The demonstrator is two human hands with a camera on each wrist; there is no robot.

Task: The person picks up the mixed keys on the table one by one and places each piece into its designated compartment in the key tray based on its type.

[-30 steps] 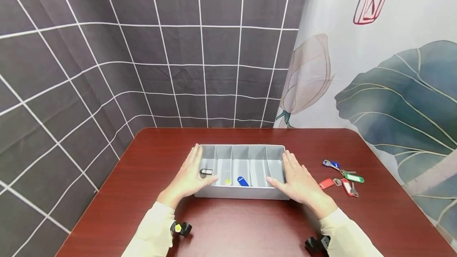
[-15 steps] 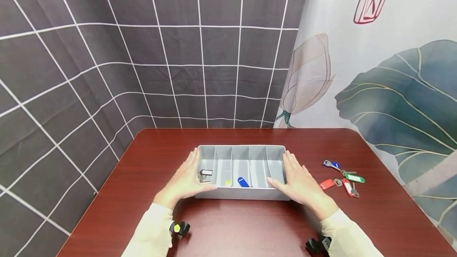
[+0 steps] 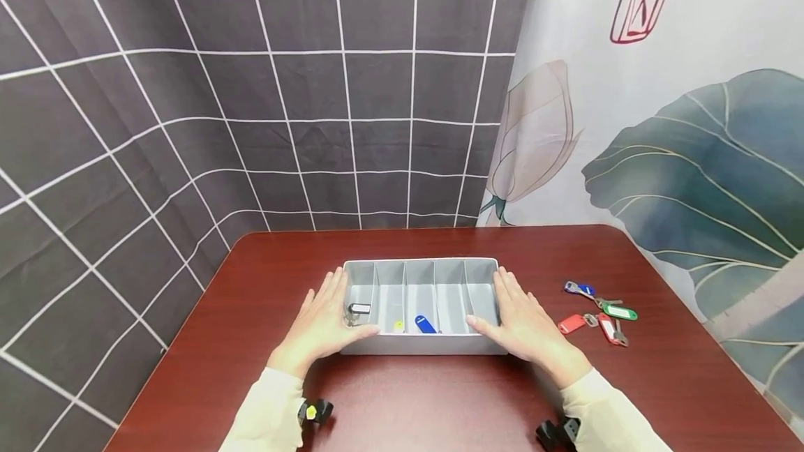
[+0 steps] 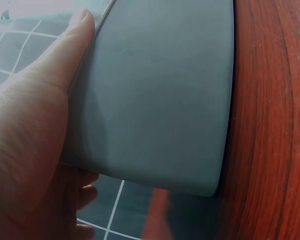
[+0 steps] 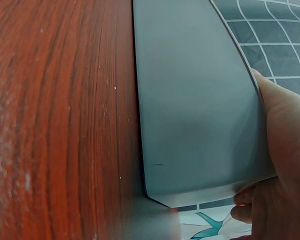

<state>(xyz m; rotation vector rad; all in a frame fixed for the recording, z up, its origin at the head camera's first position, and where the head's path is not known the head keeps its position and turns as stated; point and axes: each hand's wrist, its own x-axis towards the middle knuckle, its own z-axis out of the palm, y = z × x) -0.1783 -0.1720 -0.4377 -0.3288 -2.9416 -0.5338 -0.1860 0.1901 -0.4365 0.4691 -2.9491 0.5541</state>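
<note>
A light grey tray [image 3: 421, 345], split into several long compartments, lies on the table. My left hand [image 3: 320, 323] rests along its left end, fingers straight, thumb over the front left corner. My right hand [image 3: 527, 323] lies the same way along the right end, thumb at the front rim. In the leftmost compartment is a black-framed key tag [image 3: 360, 308] with a key. A yellow tag [image 3: 398, 326] is in the second compartment and a blue tag [image 3: 425, 324] in the third. Both wrist views show the thumbs along the tray's rim; its outer front wall [image 4: 160, 90] fills the left one.
Right of the tray lie several tagged keys: a blue tag [image 3: 585, 289], a green tag [image 3: 620, 312], a red tag [image 3: 571, 324] and another red tag [image 3: 607, 328]. The dark red table [image 3: 402, 396] reaches back to a gridded curtain [image 3: 301, 89].
My left hand has slid slightly outward, its fingers now beside the left end, uncovering more of the black-tagged key. My right hand stays at the right end. The head view has shifted slightly.
</note>
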